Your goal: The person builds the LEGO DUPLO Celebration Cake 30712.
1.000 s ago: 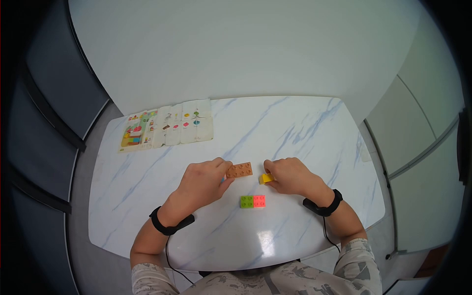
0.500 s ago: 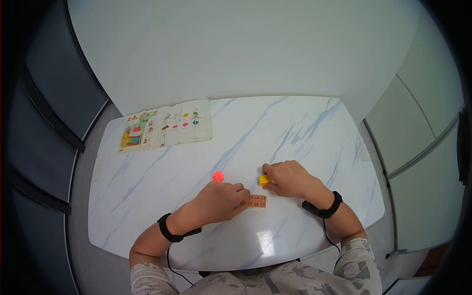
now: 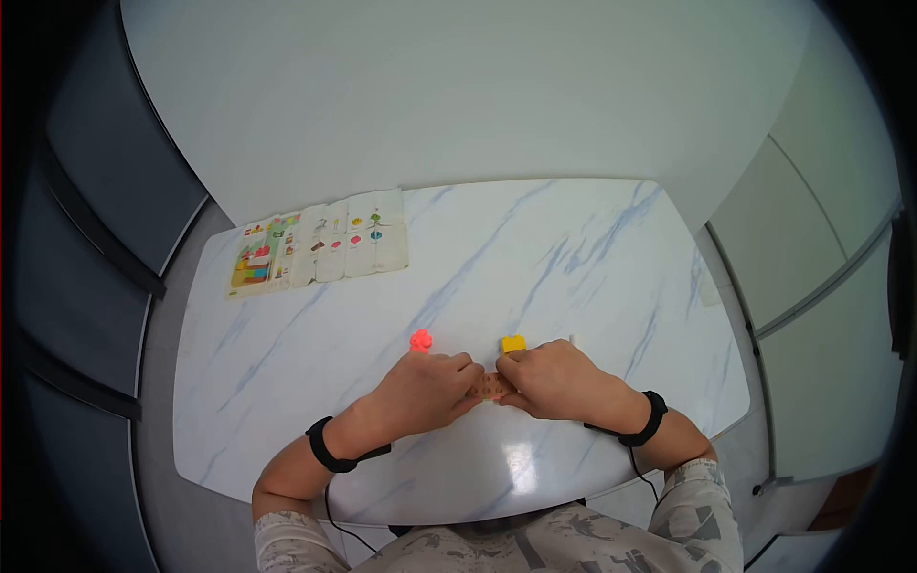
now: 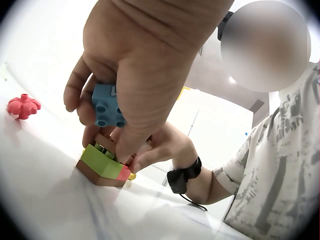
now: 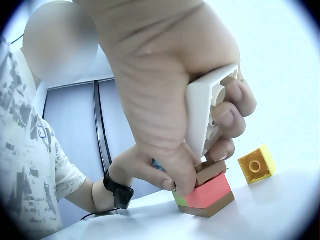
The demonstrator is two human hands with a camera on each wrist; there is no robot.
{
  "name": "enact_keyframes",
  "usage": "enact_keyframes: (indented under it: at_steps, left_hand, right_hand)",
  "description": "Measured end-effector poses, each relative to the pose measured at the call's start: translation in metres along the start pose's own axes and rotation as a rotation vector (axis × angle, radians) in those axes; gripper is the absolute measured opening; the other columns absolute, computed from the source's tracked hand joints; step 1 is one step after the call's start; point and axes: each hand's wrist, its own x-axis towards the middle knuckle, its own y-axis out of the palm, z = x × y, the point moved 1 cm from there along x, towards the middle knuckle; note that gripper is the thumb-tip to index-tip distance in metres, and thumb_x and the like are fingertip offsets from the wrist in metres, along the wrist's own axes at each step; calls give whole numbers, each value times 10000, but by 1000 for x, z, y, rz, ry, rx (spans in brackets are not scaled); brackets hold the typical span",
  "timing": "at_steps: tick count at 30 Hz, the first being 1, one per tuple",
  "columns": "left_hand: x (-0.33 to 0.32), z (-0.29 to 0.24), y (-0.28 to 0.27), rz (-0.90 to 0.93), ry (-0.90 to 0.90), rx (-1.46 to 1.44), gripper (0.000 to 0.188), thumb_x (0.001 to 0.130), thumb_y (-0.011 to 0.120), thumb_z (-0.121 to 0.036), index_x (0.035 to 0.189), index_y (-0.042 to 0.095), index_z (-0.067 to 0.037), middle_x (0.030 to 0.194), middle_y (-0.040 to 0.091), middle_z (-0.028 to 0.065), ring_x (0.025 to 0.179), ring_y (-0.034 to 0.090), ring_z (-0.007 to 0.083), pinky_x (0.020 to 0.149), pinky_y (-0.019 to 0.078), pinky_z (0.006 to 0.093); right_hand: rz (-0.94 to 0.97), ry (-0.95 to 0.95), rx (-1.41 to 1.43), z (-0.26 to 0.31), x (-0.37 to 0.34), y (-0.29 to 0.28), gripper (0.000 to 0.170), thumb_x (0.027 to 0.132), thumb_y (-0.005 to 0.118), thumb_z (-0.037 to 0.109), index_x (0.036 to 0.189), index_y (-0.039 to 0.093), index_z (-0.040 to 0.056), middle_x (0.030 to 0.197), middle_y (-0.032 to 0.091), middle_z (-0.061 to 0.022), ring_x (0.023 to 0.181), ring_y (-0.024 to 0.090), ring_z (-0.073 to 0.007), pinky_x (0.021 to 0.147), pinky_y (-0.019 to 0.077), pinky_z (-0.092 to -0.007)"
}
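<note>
A brown studded brick [image 3: 492, 386] is pinched at its left end by my left hand [image 3: 420, 393] and at its right end by my right hand [image 3: 557, 380]. It sits over a green brick [image 4: 102, 161] and a pink brick [image 5: 210, 192], which stand side by side on a lower brown brick [image 5: 209, 209]. In the left wrist view the upper brick looks tilted, partly hidden by fingers. A blue brick [image 4: 107, 107] is tucked in my left hand. The other fingers of my right hand curl round a white brick [image 5: 202, 110].
Beyond my left hand stands a coral flower piece [image 3: 420, 341]. A yellow brick [image 3: 514, 343] lies beyond my right fingers, its hollow side showing in the right wrist view. An unfolded instruction sheet [image 3: 320, 244] lies at the table's back left.
The brown brick came toward me in my left hand, over the green and pink bricks, uncovering the flower piece. My right hand let go of the yellow brick and gripped the brown one.
</note>
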Motion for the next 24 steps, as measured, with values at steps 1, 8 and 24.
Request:
enact_keyframes:
  at_steps: [1,8,24]
  left_hand:
    - [0,-1,-1,2,-6,2,250,872,823,-304,967,686,-118,825,656,4,710,689,202,606,549,336]
    - [-2,3,3,55,-26,55,287,845,845,-340,919,691,-109,759,654,16,700,695,207,608,546,352]
    - [-4,3,7,95,-74,-31,269,866,819,-298,968,694,-82,787,690,45,734,714,246,649,570,372]
  right_hand:
    - [-44,-11,-3,0,-1,1,382,925,785,395,970,634,48,771,681,-111,691,712,-326,623,559,-445]
    - [-33,14,-14,10,1,0,232,891,771,191,938,615,26,794,688,-135,703,723,-321,609,564,-428]
    - [-15,12,-16,9,1,-1,263,930,761,248,932,616,28,785,681,-120,691,716,-321,602,559,-434]
